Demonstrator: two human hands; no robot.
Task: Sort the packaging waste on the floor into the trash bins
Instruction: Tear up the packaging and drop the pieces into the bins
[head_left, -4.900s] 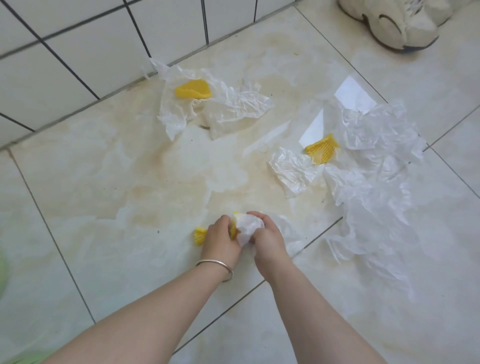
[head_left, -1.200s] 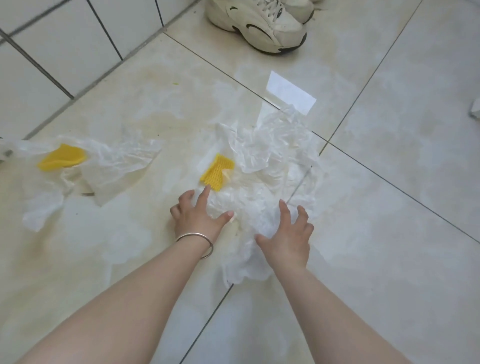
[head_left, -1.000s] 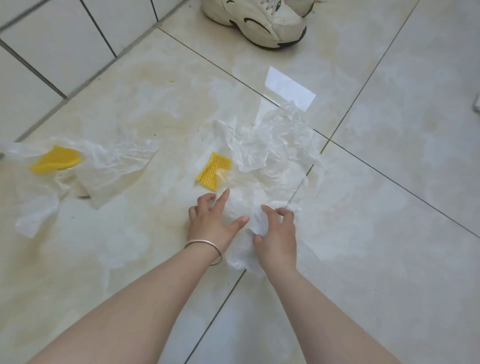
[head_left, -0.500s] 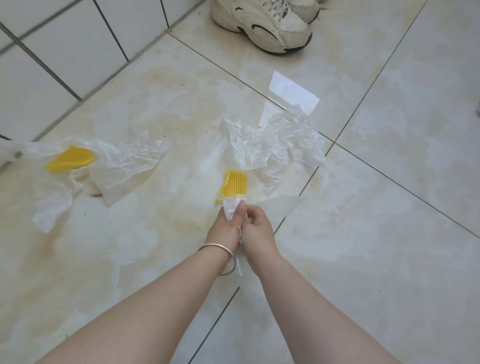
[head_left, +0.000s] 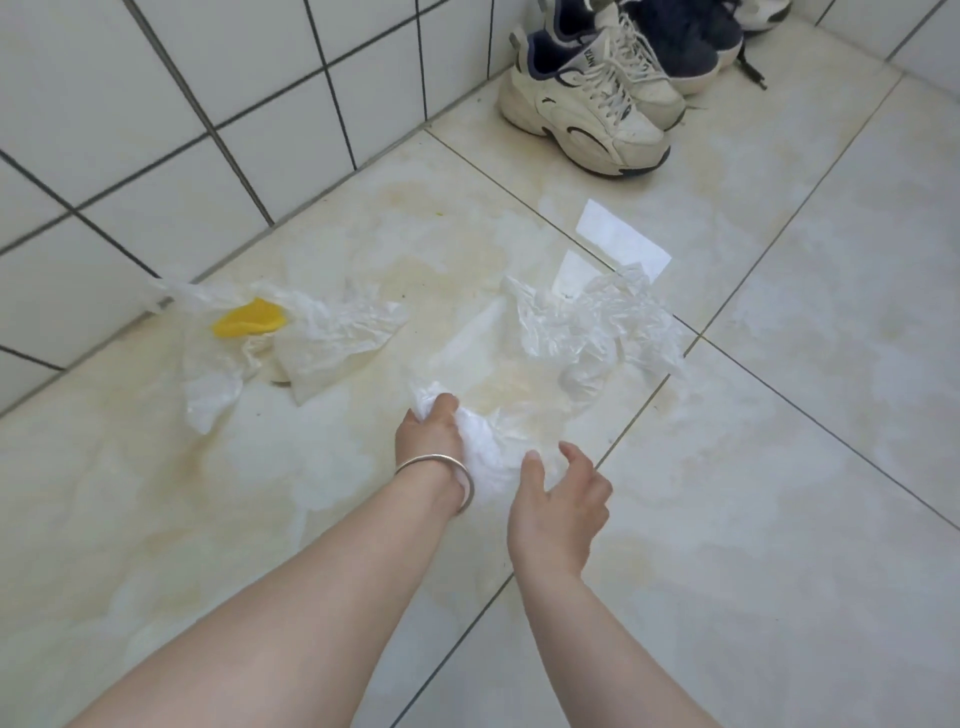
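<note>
My left hand, with a silver bangle at the wrist, is shut on a bunched wad of white plastic film just above the floor. My right hand hovers beside the wad with fingers spread, holding nothing. A crumpled clear plastic sheet lies on the floor beyond my hands. Further left, near the wall, lies another crumpled plastic sheet with a yellow foam net on it. No trash bin is in view.
A flat white paper slip lies beyond the clear sheet. Two pairs of sneakers stand at the far corner by the white tiled wall. The floor is pale glossy tile with yellowish stains.
The yellow net that lay in front of my hands is out of sight. My right hand has let go and spread open. My left hand keeps the gathered plastic wad.
</note>
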